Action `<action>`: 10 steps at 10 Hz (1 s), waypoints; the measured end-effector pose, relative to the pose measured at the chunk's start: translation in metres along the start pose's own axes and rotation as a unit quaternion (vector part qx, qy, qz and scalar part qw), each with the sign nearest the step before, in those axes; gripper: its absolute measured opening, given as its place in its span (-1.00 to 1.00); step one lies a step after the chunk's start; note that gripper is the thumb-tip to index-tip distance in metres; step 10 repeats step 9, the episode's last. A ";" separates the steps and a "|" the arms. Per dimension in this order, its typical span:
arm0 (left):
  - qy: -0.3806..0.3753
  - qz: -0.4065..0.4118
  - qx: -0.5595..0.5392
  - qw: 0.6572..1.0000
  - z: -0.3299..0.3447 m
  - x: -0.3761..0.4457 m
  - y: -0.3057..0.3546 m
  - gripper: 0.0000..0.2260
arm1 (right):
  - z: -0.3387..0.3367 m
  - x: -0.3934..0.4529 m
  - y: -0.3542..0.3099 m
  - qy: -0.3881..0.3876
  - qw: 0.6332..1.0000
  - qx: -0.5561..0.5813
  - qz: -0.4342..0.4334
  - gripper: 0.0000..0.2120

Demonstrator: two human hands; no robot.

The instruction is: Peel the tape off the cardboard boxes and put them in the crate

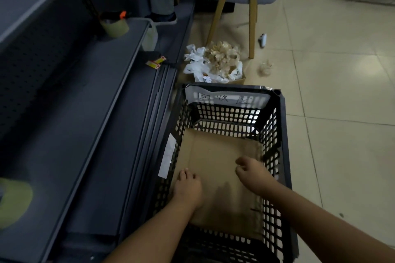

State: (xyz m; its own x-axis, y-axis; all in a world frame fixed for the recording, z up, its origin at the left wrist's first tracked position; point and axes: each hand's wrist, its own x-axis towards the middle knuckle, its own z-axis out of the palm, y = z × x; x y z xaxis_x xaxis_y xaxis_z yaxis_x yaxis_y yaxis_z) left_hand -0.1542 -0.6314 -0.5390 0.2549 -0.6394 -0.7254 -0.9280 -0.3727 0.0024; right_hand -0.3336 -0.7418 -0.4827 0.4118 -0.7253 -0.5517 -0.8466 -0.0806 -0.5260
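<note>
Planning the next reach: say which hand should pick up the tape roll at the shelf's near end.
Left. The left hand rests on the cardboard at the crate wall beside the shelf, nearer the roll. The right hand would have to cross over.

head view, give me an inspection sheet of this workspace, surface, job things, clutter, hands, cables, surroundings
surface: pale tiled floor, with dark grey shelving along the left.
job's things: flattened cardboard lies flat on the bottom of the black perforated crate; a handwritten paper label is on the crate's far wall.
clutter: pile of crumpled tape and white plastic in a small box beyond the crate; a loose tape wad on the tiles; tape rolls on the shelf.
hands: left hand rests on the cardboard, fingers loosely bent; right hand hovers over it, fingers loosely curled, holding nothing.
cables: nothing seen.
surroundings: wooden chair legs; another person's trouser leg and shoe at the back.
</note>
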 end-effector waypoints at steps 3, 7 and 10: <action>0.000 0.036 0.007 0.999 0.008 -0.012 0.006 -0.35 | 0.044 0.011 0.019 -0.061 0.990 -0.123 -0.022 -0.34; -0.112 0.064 0.063 0.990 -0.012 0.013 -0.008 -0.19 | 0.076 0.050 0.043 -0.154 0.969 -0.190 0.028 -0.26; 0.058 0.080 -0.106 0.990 -0.048 -0.021 -0.010 -0.57 | 0.023 0.033 -0.016 -0.086 0.984 -0.153 -0.013 -0.57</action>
